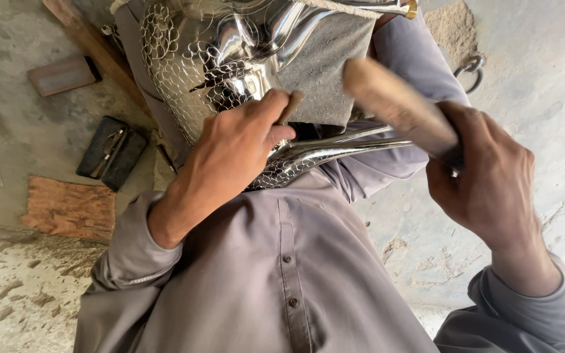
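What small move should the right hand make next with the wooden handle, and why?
Probably bring the wooden handle down toward the small tool. The right hand holds it raised, and the left hand presses that tool against the scale-patterned shiny metal piece.

Bare floor beyond metal ring

Left hand, centre frame, fingers curled downward, wrist bent. Right hand, right of frame, fisted, apparently gripping tightly, forearm angled to the lower right.
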Tool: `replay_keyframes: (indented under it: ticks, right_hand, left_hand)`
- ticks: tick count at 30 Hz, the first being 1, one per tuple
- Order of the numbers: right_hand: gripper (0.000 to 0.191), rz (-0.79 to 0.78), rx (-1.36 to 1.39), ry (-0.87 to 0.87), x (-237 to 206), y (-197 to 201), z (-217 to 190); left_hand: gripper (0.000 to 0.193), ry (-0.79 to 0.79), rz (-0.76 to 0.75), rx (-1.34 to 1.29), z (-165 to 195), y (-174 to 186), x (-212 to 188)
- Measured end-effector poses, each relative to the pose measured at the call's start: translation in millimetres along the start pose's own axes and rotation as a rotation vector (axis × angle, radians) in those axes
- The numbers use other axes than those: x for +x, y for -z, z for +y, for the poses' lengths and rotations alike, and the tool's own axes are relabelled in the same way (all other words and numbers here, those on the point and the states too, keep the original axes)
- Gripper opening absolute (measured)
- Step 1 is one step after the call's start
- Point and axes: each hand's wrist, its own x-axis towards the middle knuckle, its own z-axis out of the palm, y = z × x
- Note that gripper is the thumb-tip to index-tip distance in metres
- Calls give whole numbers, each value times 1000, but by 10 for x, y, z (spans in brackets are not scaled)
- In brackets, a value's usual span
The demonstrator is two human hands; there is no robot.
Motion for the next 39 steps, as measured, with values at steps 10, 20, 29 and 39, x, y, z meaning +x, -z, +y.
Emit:
replay_keyframes:
  ticks: [10, 20, 29, 39]
  right_hand:
    - [45, -7, 5, -67, 146, 0, -102]
    - [37, 128, -312, 191, 360, 188, -361]
    - [50, 12, 626, -182, 270, -332, -146]
    - [44, 211, 1419, -615, 53, -978, -143]
  left_hand:
    - [30, -39, 30, 5, -49, -55, -108]
    - [21, 15, 270, -105, -12, -36, -365]
    - [14, -233, 116, -586, 187, 767, -699]
    - [23, -737, -895, -1358, 259, 592, -816]
